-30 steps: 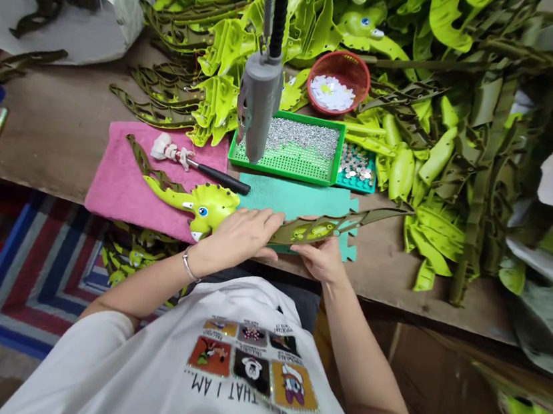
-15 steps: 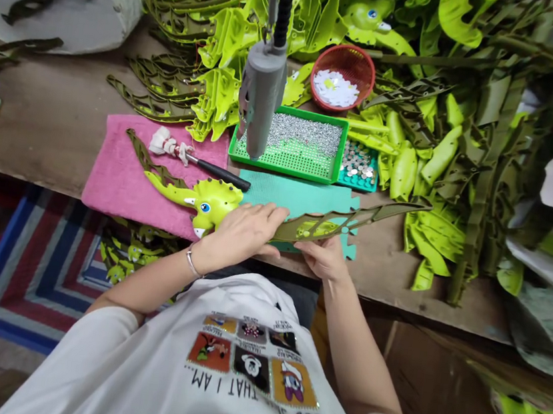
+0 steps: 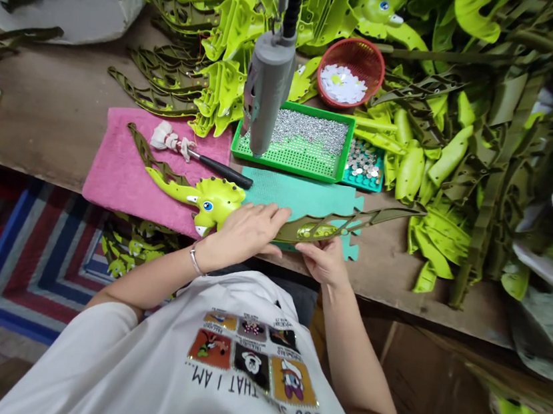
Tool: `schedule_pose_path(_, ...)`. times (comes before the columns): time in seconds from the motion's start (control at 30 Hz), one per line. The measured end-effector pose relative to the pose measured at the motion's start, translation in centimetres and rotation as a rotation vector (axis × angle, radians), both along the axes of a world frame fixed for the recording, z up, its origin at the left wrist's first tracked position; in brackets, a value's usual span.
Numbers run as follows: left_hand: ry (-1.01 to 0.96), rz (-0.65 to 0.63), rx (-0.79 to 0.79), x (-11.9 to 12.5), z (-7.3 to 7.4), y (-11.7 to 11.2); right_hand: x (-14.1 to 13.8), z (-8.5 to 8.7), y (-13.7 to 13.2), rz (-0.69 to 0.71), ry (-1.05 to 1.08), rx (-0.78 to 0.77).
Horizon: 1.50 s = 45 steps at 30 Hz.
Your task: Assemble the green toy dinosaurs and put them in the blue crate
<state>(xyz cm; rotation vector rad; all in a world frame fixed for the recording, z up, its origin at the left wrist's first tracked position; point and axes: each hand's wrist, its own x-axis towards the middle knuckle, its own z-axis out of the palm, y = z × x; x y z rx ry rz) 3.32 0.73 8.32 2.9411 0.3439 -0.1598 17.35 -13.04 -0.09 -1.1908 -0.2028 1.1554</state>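
Note:
A lime-green toy pterosaur (image 3: pixel 219 198) with a blue eye and long olive wings lies across the front of the bench. My left hand (image 3: pixel 251 229) rests palm down over its body, fingers curved over it and thumb apart. At the right-hand wing (image 3: pixel 355 222), my right hand (image 3: pixel 323 258) pinches the near edge between thumb and fingers; some fingertips are hidden underneath. Under the toy are a pink towel (image 3: pixel 109 173) and a turquoise foam mat (image 3: pixel 303 195). A black-handled tool (image 3: pixel 223 170) with a white cloth-wrapped head lies just beyond the toy's head.
A grey electric screwdriver (image 3: pixel 268 92) hangs above a green tray (image 3: pixel 289 165) of small screws. Beside it are a teal tray (image 3: pixel 368 178) of silver discs and a red basket (image 3: pixel 377 78) of white pieces. Green and olive toy parts (image 3: pixel 454 155) crowd the back and right.
The view has shifted slightly, so the bench things sit a little differently in the picture. Both hands keep nearly the same place on the toy pterosaur.

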Motion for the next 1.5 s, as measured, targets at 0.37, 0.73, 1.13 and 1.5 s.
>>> schedule_pose_path(0.37, 0.052, 0.004, 0.002, 0.3, -0.3, 0.0, 0.1, 0.8, -0.2, -0.025, -0.022, 0.019)
schedule_pose_path(0.73, 0.059, 0.006, 0.044, 0.5, -0.5, -0.4, -0.1, 1.2, -0.2, -0.020, -0.065, -0.005)
schedule_pose_path(1.13, 0.114, 0.002, 0.073, 0.9, -1.3, -0.2, -1.5, 3.4, 0.2, -0.181, -0.262, -0.080)
schedule_pose_path(1.5, 0.171, 0.001, -0.106, 1.6, -0.4, 1.1, 7.9, 5.8, -5.5, -0.135, -0.778, -0.372)
